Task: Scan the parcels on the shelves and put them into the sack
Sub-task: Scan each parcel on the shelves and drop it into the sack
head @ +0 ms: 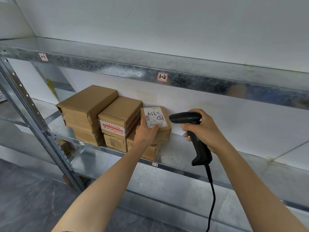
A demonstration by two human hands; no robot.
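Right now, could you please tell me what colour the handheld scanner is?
The scanner is black, seen best in the head view, gripped by the right hand.

A plain white wall point(167, 22) backs galvanised metal shelving point(117, 67), its slotted upright point(41, 131) at the left edge; dark grey marbled floor point(25, 198) lies below, in even, soft light.

Our brown cardboard parcels point(87, 104) on a mottled silver-grey shelf point(184, 148); the end parcel point(164, 133) has a white label point(154, 117) scrawled black; red-and-white tape point(112, 128) beside it; our scanner point(185, 117) black.
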